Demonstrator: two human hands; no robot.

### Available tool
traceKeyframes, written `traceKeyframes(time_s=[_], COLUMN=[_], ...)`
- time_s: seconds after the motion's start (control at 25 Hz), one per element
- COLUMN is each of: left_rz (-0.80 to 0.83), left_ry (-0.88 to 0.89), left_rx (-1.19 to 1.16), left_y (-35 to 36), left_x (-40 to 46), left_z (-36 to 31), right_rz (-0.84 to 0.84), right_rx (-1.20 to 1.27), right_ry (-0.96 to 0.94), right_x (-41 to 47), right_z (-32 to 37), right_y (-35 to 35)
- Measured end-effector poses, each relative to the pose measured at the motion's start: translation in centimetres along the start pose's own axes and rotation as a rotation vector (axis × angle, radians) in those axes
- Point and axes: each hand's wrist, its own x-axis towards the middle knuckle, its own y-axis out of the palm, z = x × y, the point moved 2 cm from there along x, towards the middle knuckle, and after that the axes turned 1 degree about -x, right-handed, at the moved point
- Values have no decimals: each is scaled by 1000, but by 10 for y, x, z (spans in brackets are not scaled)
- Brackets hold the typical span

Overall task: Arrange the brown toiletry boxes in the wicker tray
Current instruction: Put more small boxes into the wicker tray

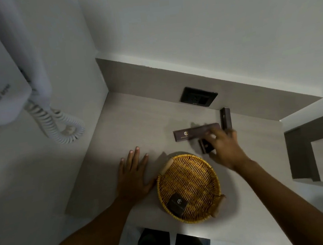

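Observation:
A round wicker tray (192, 170) sits on the grey counter, with one small square brown box (178, 204) lying near its front rim. Behind it a long brown box (192, 133) lies flat, and a second long box (225, 117) stands by the back ledge. A short brown box (205, 146) lies between them and the tray. My right hand (226, 148) hovers blurred over that short box, fingers spread, partly hiding it; whether it grips the box I cannot tell. My left hand (133, 175) rests flat on the counter, thumb touching the tray's left rim.
A black wall socket (198, 96) is set in the back ledge. A white wall-mounted hair dryer (2, 77) with a coiled cord (59, 123) hangs at the left. The counter (133, 121) ends at walls on the left and back; a mirror edge (315, 148) shows at the right.

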Motion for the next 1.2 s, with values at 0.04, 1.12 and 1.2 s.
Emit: traceKeyframes(time_s=[0.04,1.12,1.2], left_rz=[4,-28,-44], left_ry=[-3,-26,-15], left_rx=[6,7,-3], left_y=[0,9,7], left_x=[0,1,1], left_z=[0,5,3], right_rz=[59,-59,-119], right_rx=[74,-8,-16], right_ry=[-69,47,-36], right_x=[-13,60,41], right_z=[17,-15,-9], right_y=[2,-11,-32])
